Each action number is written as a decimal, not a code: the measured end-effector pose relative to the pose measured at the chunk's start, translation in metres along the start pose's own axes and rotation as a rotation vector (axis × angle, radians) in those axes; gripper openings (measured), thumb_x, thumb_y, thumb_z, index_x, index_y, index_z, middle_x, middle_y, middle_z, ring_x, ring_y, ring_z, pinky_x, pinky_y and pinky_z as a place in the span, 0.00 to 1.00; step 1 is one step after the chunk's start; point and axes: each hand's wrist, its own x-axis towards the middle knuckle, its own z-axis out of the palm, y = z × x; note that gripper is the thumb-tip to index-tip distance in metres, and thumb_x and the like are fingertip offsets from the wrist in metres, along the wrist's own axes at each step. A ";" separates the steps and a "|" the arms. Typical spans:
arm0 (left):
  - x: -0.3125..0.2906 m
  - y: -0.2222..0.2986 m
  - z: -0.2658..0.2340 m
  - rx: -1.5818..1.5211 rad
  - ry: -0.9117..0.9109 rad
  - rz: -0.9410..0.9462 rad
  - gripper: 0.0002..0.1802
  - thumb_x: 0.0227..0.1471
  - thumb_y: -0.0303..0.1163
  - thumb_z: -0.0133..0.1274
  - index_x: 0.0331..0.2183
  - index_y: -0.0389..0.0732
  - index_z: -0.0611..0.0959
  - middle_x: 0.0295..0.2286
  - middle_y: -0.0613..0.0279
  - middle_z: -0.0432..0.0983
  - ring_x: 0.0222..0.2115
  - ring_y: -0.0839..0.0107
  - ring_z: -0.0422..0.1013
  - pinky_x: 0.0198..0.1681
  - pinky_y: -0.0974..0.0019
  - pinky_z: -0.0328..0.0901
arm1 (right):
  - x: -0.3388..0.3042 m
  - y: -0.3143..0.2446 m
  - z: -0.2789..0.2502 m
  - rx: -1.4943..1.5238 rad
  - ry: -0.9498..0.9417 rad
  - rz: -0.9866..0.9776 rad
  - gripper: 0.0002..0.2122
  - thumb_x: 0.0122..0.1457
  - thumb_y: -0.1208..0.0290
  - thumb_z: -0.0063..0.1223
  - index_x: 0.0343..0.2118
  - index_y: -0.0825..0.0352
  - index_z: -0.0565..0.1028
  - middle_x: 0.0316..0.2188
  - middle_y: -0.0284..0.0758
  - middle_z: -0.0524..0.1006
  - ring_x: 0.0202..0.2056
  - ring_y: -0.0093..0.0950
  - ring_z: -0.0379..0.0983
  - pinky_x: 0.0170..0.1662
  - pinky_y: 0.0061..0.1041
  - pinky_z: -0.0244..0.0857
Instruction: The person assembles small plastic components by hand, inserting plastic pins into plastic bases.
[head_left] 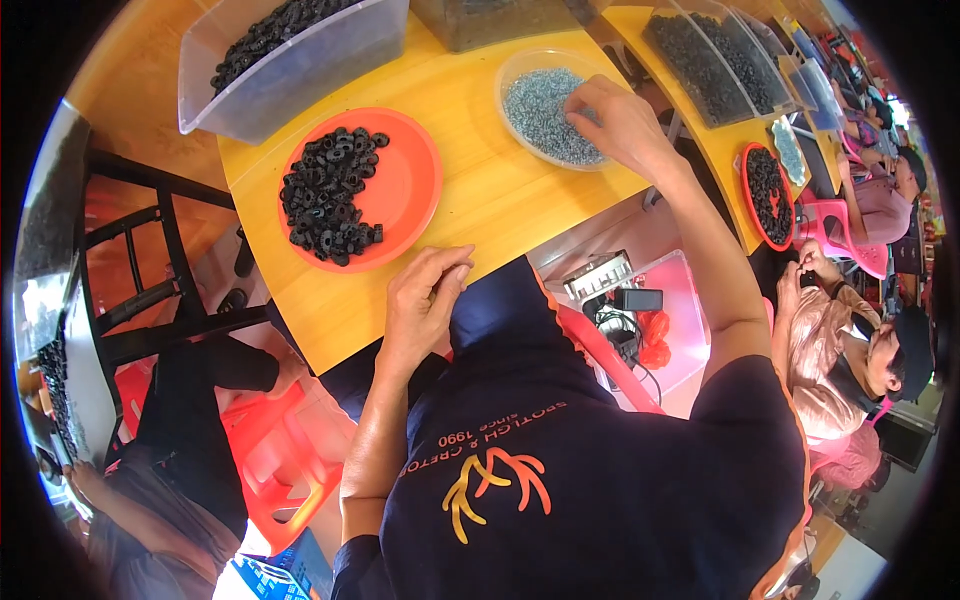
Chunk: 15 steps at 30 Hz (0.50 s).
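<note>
My right hand point(615, 122) reaches over a round clear plastic bowl point(508, 72) filled with many tiny blue-grey pieces point(545, 105). Its fingers are curled, and the fingertips dip to the surface of the pieces; what they pinch, if anything, is hidden. By the table's near edge, my left hand point(428, 297) is held with thumb and fingers drawn together. Anything between them is too small to make out. Just beyond it, an orange-red round plate point(415, 185) carries a heap of black ring-shaped plastic parts point(328, 195), piled on its left side.
A large translucent bin point(300, 75) of black parts stands at the table's far left, beside another bin point(490, 25). Below the yellow table point(470, 150), a pink box point(680, 320) holds cables and an adapter. Co-workers sit to the right point(835, 350) and left point(165, 530).
</note>
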 end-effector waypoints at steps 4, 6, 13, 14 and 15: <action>-0.001 -0.003 0.000 -0.011 0.000 0.006 0.11 0.55 0.19 0.54 0.42 0.35 0.82 0.29 0.58 0.77 0.27 0.72 0.74 0.30 0.71 0.68 | 0.001 0.008 -0.002 0.305 -0.048 0.135 0.08 0.56 0.69 0.56 0.38 0.64 0.79 0.35 0.38 0.78 0.37 0.40 0.76 0.40 0.35 0.69; -0.001 -0.002 0.000 -0.012 0.001 -0.004 0.11 0.55 0.19 0.54 0.42 0.34 0.82 0.29 0.58 0.77 0.27 0.72 0.74 0.30 0.71 0.68 | 0.001 0.008 -0.004 0.403 -0.093 0.192 0.08 0.57 0.69 0.55 0.38 0.64 0.79 0.35 0.38 0.78 0.37 0.40 0.76 0.40 0.35 0.68; 0.000 -0.001 0.000 -0.009 0.001 -0.010 0.11 0.55 0.19 0.54 0.42 0.35 0.82 0.29 0.58 0.77 0.27 0.71 0.74 0.30 0.71 0.68 | -0.002 0.003 -0.001 0.049 0.013 -0.034 0.08 0.56 0.68 0.57 0.37 0.63 0.79 0.33 0.38 0.77 0.37 0.41 0.75 0.40 0.37 0.68; 0.000 -0.001 0.000 -0.007 0.002 -0.008 0.11 0.55 0.19 0.55 0.42 0.35 0.82 0.29 0.58 0.77 0.27 0.72 0.74 0.30 0.71 0.68 | -0.001 0.002 0.000 0.039 0.010 -0.028 0.07 0.56 0.68 0.57 0.36 0.63 0.79 0.33 0.39 0.76 0.37 0.42 0.75 0.41 0.38 0.68; 0.000 -0.001 0.000 -0.006 0.001 -0.006 0.11 0.55 0.19 0.55 0.42 0.35 0.82 0.29 0.58 0.77 0.26 0.72 0.74 0.30 0.71 0.68 | -0.001 0.003 0.000 0.039 0.010 -0.027 0.07 0.56 0.68 0.57 0.36 0.63 0.79 0.33 0.39 0.76 0.37 0.42 0.75 0.41 0.38 0.68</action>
